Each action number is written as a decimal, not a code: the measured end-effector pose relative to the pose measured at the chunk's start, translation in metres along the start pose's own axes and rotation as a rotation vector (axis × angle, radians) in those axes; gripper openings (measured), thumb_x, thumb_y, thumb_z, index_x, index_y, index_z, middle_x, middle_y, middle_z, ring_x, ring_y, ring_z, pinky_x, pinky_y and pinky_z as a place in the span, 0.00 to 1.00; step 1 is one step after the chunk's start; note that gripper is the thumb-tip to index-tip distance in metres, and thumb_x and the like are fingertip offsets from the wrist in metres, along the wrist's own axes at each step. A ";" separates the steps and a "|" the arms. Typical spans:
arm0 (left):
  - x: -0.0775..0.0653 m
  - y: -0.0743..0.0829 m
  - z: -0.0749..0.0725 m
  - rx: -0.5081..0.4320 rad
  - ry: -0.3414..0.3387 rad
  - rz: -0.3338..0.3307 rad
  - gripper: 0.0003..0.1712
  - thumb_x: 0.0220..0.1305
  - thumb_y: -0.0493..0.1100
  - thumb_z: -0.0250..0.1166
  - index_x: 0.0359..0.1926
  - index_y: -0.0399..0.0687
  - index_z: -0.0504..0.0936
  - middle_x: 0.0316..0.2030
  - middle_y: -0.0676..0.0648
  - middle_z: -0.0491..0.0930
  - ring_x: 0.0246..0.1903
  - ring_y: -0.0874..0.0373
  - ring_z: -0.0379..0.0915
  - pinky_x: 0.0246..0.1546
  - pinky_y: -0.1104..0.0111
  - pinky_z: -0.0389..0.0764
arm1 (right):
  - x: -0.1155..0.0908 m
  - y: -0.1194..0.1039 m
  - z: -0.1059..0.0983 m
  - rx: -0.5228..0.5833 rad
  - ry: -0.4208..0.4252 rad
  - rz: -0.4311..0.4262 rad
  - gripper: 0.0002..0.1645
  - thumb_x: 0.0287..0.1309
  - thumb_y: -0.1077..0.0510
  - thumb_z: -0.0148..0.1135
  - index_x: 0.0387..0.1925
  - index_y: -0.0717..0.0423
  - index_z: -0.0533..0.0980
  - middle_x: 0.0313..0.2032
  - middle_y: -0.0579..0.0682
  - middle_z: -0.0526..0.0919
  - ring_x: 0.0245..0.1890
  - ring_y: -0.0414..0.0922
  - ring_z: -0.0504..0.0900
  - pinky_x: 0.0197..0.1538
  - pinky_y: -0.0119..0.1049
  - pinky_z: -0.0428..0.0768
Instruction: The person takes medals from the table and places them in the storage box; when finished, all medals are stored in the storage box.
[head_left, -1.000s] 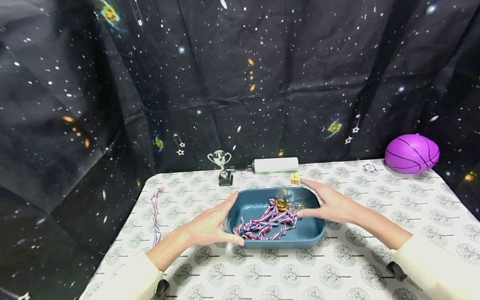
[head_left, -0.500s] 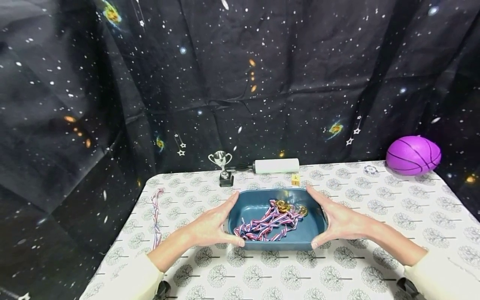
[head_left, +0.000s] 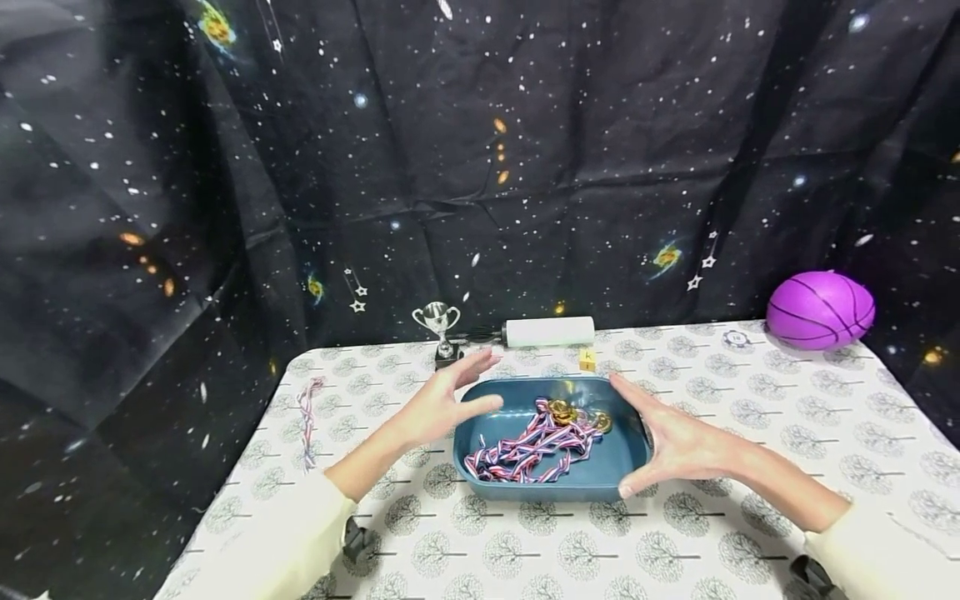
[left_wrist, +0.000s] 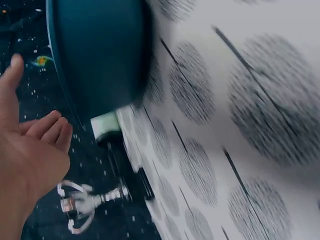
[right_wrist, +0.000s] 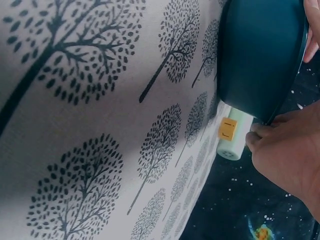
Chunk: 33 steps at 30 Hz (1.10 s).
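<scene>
A dark teal oblong bin (head_left: pixel 540 493) stands on the table. Inside it lie gold medals (head_left: pixel 561 412) with tangled red, white and blue ribbons (head_left: pixel 525 454). My right hand (head_left: pixel 686 442) grips the bin's right end, fingers at the far corner and thumb at the near one. In the right wrist view, the fingers (right_wrist: pixel 272 125) bend at the bin's corner. Over the left end hovers my left hand (head_left: pixel 438 407), thumb and fingers spread, holding nothing. The left wrist view shows the palm (left_wrist: pixel 37 157) beside the bin's wall (left_wrist: pixel 100 55), apart from it.
Behind the bin stand a silver trophy cup (head_left: pixel 437 318) on a black base, a white cylinder (head_left: pixel 550 332) and a yellow letter block (head_left: pixel 587 360). A striped ribbon (head_left: pixel 307 421) lies at left. A purple ball (head_left: pixel 821 310) and a chip-like disc (head_left: pixel 737 338) sit back right.
My right hand moved from the medals to the bin's right end and took hold there. My left hand let go of the left end and rose up and away. The bin stayed about in place.
</scene>
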<state>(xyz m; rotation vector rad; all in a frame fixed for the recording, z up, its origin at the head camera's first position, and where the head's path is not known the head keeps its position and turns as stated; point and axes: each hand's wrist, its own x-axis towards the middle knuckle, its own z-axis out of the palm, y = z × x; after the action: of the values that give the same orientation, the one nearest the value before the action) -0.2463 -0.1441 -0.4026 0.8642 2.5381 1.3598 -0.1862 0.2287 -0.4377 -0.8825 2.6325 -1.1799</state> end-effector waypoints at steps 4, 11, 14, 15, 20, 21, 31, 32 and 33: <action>0.017 0.008 0.019 -0.077 0.092 0.010 0.35 0.71 0.41 0.73 0.75 0.42 0.73 0.67 0.45 0.81 0.64 0.49 0.79 0.67 0.59 0.78 | 0.001 0.000 0.000 0.009 -0.005 0.008 0.93 0.33 0.38 0.91 0.85 0.64 0.38 0.82 0.71 0.39 0.80 0.73 0.45 0.75 0.74 0.49; 0.035 0.015 0.057 -0.104 0.068 -0.114 0.21 0.70 0.35 0.72 0.62 0.39 0.85 0.53 0.40 0.88 0.49 0.55 0.88 0.52 0.70 0.86 | 0.001 -0.002 -0.002 0.025 -0.003 0.021 0.93 0.33 0.37 0.91 0.84 0.65 0.39 0.82 0.71 0.40 0.80 0.72 0.45 0.75 0.73 0.48; 0.039 0.015 0.068 -0.053 0.064 -0.139 0.19 0.69 0.35 0.72 0.60 0.38 0.86 0.51 0.42 0.90 0.46 0.55 0.89 0.51 0.70 0.86 | 0.002 -0.002 -0.002 0.027 -0.006 0.027 0.93 0.33 0.37 0.91 0.84 0.65 0.40 0.82 0.71 0.41 0.80 0.71 0.46 0.76 0.73 0.48; 0.040 0.015 0.071 -0.023 0.064 -0.134 0.19 0.69 0.34 0.72 0.59 0.38 0.87 0.50 0.43 0.90 0.46 0.55 0.89 0.51 0.69 0.87 | 0.003 -0.002 -0.001 0.028 -0.007 0.028 0.92 0.33 0.37 0.91 0.84 0.65 0.40 0.82 0.71 0.41 0.80 0.71 0.46 0.76 0.72 0.48; 0.042 0.011 0.079 0.164 0.061 -0.110 0.15 0.67 0.36 0.75 0.54 0.43 0.90 0.46 0.48 0.92 0.41 0.59 0.89 0.52 0.64 0.87 | 0.004 -0.002 -0.001 0.041 -0.011 0.029 0.92 0.32 0.38 0.92 0.84 0.65 0.40 0.82 0.72 0.43 0.80 0.71 0.47 0.76 0.72 0.48; 0.042 0.010 0.079 0.195 0.064 -0.110 0.14 0.67 0.37 0.75 0.52 0.44 0.90 0.44 0.49 0.92 0.40 0.59 0.89 0.52 0.62 0.87 | 0.005 -0.002 -0.001 0.043 -0.011 0.027 0.92 0.32 0.38 0.92 0.84 0.65 0.40 0.82 0.72 0.42 0.80 0.71 0.47 0.76 0.72 0.48; 0.041 0.009 0.080 0.419 0.072 -0.151 0.07 0.63 0.45 0.80 0.40 0.54 0.90 0.31 0.58 0.90 0.35 0.62 0.87 0.52 0.58 0.85 | 0.004 -0.003 -0.001 0.039 -0.009 0.028 0.92 0.33 0.38 0.92 0.84 0.65 0.41 0.82 0.72 0.42 0.80 0.71 0.47 0.76 0.73 0.47; 0.040 0.009 0.079 0.428 0.070 -0.156 0.08 0.63 0.46 0.80 0.40 0.54 0.90 0.31 0.58 0.90 0.35 0.63 0.87 0.51 0.58 0.85 | 0.004 -0.003 -0.001 0.038 -0.009 0.028 0.92 0.32 0.38 0.92 0.84 0.65 0.41 0.82 0.72 0.42 0.80 0.71 0.47 0.76 0.73 0.47; 0.040 0.009 0.079 0.436 0.068 -0.158 0.08 0.62 0.46 0.80 0.40 0.54 0.90 0.30 0.58 0.90 0.34 0.63 0.86 0.51 0.59 0.85 | 0.004 -0.003 -0.002 0.035 -0.009 0.028 0.92 0.32 0.38 0.92 0.84 0.65 0.40 0.82 0.72 0.42 0.80 0.71 0.47 0.76 0.73 0.47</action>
<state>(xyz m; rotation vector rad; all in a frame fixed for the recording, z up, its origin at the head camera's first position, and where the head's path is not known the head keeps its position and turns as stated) -0.2459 -0.0617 -0.4351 0.6634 2.9373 0.8159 -0.1885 0.2262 -0.4341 -0.8407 2.5999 -1.2090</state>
